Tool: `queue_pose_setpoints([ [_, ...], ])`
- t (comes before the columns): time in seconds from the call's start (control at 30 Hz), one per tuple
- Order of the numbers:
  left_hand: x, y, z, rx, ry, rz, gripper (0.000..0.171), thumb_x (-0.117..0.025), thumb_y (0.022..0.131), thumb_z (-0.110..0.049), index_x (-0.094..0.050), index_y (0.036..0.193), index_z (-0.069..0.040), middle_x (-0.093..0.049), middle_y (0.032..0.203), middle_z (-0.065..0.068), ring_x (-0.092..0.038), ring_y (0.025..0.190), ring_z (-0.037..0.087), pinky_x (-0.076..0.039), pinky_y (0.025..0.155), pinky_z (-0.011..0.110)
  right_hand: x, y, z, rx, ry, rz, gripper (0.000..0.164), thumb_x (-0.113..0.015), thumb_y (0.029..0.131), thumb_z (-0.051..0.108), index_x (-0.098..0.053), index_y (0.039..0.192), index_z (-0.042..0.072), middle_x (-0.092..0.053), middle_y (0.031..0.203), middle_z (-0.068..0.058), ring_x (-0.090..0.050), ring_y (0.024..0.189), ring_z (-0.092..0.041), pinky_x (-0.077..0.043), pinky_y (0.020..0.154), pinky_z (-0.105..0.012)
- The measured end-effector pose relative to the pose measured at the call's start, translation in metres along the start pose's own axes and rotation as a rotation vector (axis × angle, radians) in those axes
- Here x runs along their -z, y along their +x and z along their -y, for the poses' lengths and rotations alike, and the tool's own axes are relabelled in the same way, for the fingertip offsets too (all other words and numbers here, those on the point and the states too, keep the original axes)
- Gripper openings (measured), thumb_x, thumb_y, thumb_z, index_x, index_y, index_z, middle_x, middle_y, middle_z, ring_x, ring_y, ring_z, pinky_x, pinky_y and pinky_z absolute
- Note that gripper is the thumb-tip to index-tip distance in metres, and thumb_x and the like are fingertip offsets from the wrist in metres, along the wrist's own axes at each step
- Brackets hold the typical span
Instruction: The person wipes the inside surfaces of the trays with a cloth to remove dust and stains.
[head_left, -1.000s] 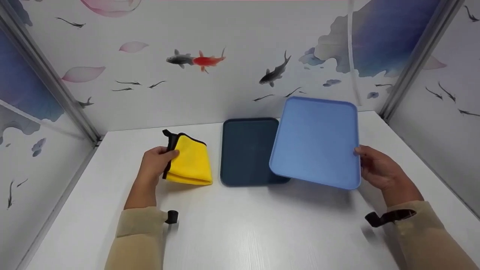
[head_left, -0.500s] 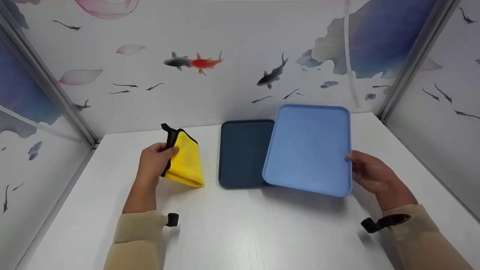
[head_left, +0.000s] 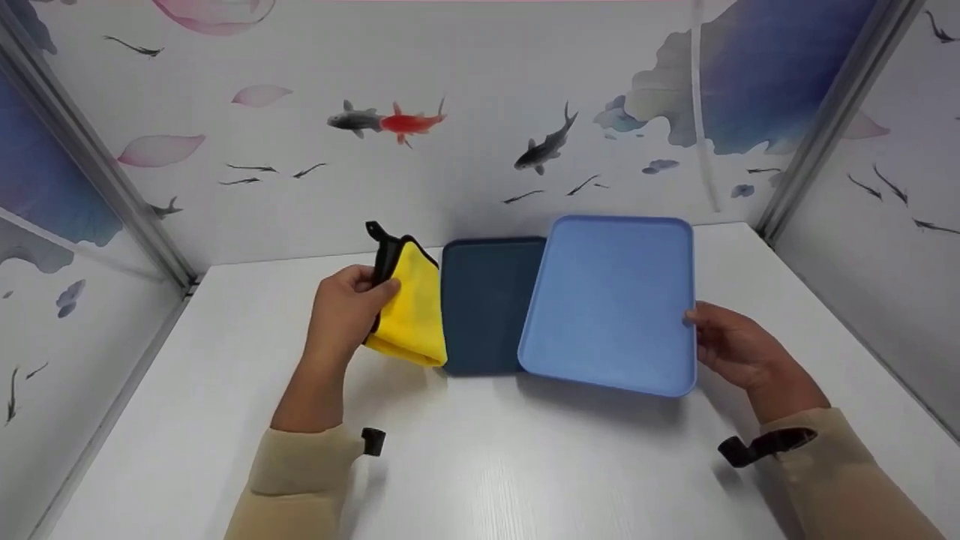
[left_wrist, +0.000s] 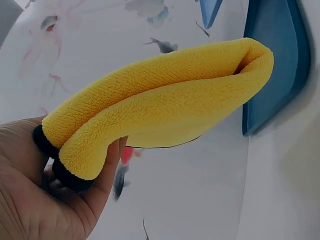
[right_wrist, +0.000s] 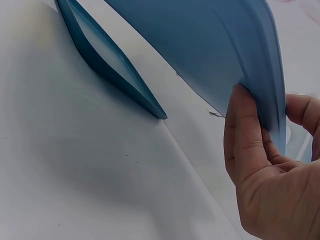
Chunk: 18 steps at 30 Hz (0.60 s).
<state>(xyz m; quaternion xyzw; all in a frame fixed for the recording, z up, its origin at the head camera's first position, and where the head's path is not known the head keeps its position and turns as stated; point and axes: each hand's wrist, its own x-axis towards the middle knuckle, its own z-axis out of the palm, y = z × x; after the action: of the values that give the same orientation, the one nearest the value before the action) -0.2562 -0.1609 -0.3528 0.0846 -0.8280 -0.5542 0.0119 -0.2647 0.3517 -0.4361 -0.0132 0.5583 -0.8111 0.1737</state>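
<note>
My left hand (head_left: 346, 309) pinches a folded yellow cloth (head_left: 414, 309) by its black-edged side, thumb in front. In the left wrist view the cloth (left_wrist: 165, 95) looks fluffy and doubled over, raised off the table. On the right, my right hand (head_left: 742, 346) grips the right edge of a light blue tray (head_left: 611, 304), thumb on the rim and fingers behind it. The right wrist view shows the fingers under the tray (right_wrist: 210, 50), which is lifted and tilted. A dark blue tray (head_left: 491, 307) lies on the table between them, its right part hidden by the light blue one.
The white table (head_left: 480, 457) ends at a back wall (head_left: 480, 60) printed with fish and petals. Side panels with metal posts (head_left: 840, 120) enclose it left and right. A black wrist camera (head_left: 373, 442) sits at the left cuff.
The left hand has moved right with the cloth, which now reaches the dark tray's left edge in view. The right hand has brought the light blue tray slightly left and lower.
</note>
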Motion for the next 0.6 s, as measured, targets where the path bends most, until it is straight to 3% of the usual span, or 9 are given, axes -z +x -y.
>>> queue_pose_setpoints([
  [0.3, -0.061, -0.017, -0.037, -0.089, 0.123, 0.062, 0.036, -0.065, 0.103, -0.035, -0.061, 0.132, -0.014, -0.071, 0.117, 0.004, -0.071, 0.098, 0.021, -0.063, 0.090, 0.039, -0.003, 0.001, -0.002, 0.016, 0.029, 0.002, 0.026, -0.042, 0.109, 0.009, -0.064, 0.122, 0.011, -0.077, 0.109, -0.003, -0.076, 0.099, -0.014, -0.063, 0.085, -0.026],
  [0.43, -0.090, -0.025, -0.048, -0.158, 0.234, 0.071, 0.034, -0.062, 0.105, -0.036, -0.059, 0.132, -0.015, -0.070, 0.110, 0.002, -0.068, 0.090, 0.018, -0.062, 0.081, 0.033, -0.005, 0.000, 0.000, 0.032, 0.059, 0.035, 0.029, -0.038, 0.109, 0.008, -0.064, 0.122, 0.011, -0.078, 0.107, -0.003, -0.077, 0.097, -0.014, -0.063, 0.083, -0.026],
  [0.6, -0.119, -0.032, -0.053, -0.271, 0.388, 0.138, 0.034, -0.057, 0.107, -0.035, -0.054, 0.133, -0.014, -0.070, 0.106, 0.005, -0.066, 0.082, 0.018, -0.056, 0.070, 0.031, -0.007, 0.000, 0.001, 0.032, 0.095, 0.013, 0.029, -0.039, 0.108, 0.008, -0.065, 0.122, 0.012, -0.077, 0.109, -0.003, -0.077, 0.098, -0.014, -0.063, 0.084, -0.026],
])
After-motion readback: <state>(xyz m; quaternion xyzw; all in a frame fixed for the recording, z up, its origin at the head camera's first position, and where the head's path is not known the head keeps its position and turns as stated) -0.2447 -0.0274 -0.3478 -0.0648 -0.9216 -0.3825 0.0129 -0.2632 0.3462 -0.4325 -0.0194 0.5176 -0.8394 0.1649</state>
